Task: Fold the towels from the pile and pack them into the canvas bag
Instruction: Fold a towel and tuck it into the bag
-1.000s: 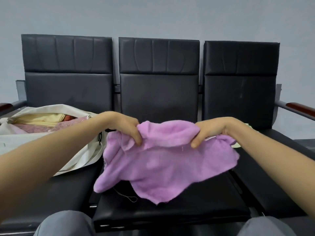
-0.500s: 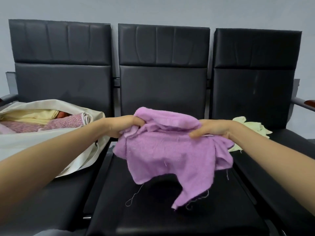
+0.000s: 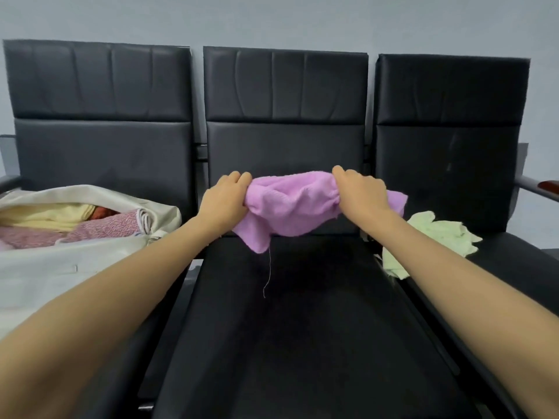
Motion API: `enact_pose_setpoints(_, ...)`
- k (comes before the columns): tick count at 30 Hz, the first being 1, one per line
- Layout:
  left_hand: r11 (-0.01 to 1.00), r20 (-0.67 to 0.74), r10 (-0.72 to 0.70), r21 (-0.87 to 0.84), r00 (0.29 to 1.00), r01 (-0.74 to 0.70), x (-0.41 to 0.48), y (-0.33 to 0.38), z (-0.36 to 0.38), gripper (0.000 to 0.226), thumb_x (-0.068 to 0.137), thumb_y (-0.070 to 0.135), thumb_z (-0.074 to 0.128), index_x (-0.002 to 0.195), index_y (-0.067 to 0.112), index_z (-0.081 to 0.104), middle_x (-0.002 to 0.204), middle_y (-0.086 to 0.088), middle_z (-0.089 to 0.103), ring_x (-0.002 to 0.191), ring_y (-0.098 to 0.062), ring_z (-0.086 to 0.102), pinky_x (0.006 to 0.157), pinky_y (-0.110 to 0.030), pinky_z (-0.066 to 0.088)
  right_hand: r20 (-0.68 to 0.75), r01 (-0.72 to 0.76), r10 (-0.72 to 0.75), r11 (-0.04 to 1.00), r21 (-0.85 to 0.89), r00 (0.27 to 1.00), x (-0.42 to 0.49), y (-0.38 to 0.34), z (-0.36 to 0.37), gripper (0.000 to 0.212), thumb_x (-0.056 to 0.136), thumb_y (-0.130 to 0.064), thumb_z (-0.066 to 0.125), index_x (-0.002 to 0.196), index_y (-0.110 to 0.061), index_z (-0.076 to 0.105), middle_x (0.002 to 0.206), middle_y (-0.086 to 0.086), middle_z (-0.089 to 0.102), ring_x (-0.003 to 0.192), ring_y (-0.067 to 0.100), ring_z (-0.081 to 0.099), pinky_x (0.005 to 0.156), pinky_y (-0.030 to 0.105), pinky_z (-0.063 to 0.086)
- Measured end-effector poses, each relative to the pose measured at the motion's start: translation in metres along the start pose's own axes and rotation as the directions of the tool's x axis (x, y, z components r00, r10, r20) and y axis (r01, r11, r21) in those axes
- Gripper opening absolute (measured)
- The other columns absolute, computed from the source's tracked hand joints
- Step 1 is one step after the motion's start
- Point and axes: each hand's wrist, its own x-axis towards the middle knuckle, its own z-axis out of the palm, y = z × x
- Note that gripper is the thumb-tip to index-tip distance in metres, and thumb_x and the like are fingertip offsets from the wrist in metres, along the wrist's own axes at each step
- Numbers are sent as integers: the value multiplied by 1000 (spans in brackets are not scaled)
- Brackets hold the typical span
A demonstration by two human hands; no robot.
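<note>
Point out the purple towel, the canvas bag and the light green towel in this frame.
purple towel (image 3: 292, 204), head view, on its bunched middle.
canvas bag (image 3: 60, 267), head view, on its bare front wall.
light green towel (image 3: 438, 234), head view, on its crumpled middle.

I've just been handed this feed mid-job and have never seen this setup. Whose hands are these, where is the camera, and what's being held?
There is no machine here: a person is working bare-handed. The single picture comes from a wide-angle camera worn on the person's head, looking forward and down.

The left hand and the right hand each grip one end of a bunched purple towel, held over the middle black seat.

To its left lies an open canvas bag with a yellow towel and a pink patterned towel already inside. To its right lies a crumpled light green towel, not yet folded.
</note>
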Motion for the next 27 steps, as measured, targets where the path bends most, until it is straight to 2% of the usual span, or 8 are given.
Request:
enact_pose_setpoints(7, 991, 331, -80, -76, 940, 111, -67, 0, 59, 46, 87, 21, 56, 129, 11, 41, 123, -12, 49, 109, -35, 54, 79, -41, 44, 258, 131, -131, 991, 18, 957, -51, -2, 53, 26, 93, -18, 47, 119, -15, 45, 117, 8, 58, 101, 31, 61, 70, 34, 35)
enact_pose_setpoints(10, 965, 538, -44, -196, 842, 175, -101, 2, 70, 43, 86, 19, 59, 122, 11, 36, 104, -11, 61, 87, -27, 59, 70, -31, 41, 599, 139, -194, 981, 138, 777, -81, -2, 68, 15, 83, -16, 59, 98, -17, 55, 100, 5, 63, 86, 24, 61, 66, 32, 42)
enact_pose_setpoints(13, 958, 828, 64, -207, 557, 198, -123, -1, 64, 26, 82, 25, 67, 99, 20, 49, 95, 0, 62, 91, -25, 59, 70, -25, 41, 830, 26, -330, 934, 357, 450, -105, 8, 75, 20, 71, -23, 74, 88, -22, 63, 94, 0, 67, 84, 16, 63, 77, 31, 54)
enact_pose_setpoints(16, 932, 963, 84, -167, 257, 323, -134, -4, 54, 37, 79, 56, 70, 93, 23, 60, 89, 7, 63, 88, -16, 60, 83, -24, 45, 847, -119, -388, 882, 455, 365, -120, 19, 81, 35, 71, -36, 78, 103, -26, 66, 105, -7, 66, 100, 14, 62, 91, 31, 52)
enact_pose_setpoints(18, 957, 944, -8, -88, 329, 277, -134, -8, 57, 54, 81, 70, 55, 97, 20, 60, 94, 4, 61, 92, -15, 56, 86, -27, 43, 765, -144, -342, 861, 488, 546, -122, 24, 93, 37, 77, -33, 75, 111, -24, 62, 106, -7, 61, 98, 14, 59, 84, 24, 50)
enact_pose_setpoints(22, 985, 633, -86, -61, 769, 161, -133, -15, 83, 29, 93, 43, 55, 108, 19, 59, 109, 1, 59, 99, -20, 57, 90, -34, 45, 355, -75, -170, 810, 581, 919, -122, 28, 115, 16, 91, -23, 64, 106, -23, 59, 100, -8, 53, 95, 15, 58, 85, 30, 48)
enact_pose_setpoints(25, 915, 378, 48, -387, 925, 111, -141, -4, 92, 7, 94, 21, 55, 93, 24, 61, 97, 6, 60, 90, -14, 58, 84, -30, 46, 302, -22, -222, 772, 635, 927, -124, 20, 114, 11, 95, -29, 58, 99, -22, 64, 99, -9, 58, 92, 10, 58, 85, 30, 49)
enact_pose_setpoints(27, 821, 406, 150, -559, 902, 115, -146, 8, 90, 9, 93, 35, 60, 90, 27, 62, 92, 12, 63, 86, -5, 57, 79, -21, 46, 429, -12, -338, 774, 633, 838, -128, 17, 115, 23, 92, -43, 59, 106, -25, 65, 106, -10, 60, 98, 6, 57, 88, 27, 48)
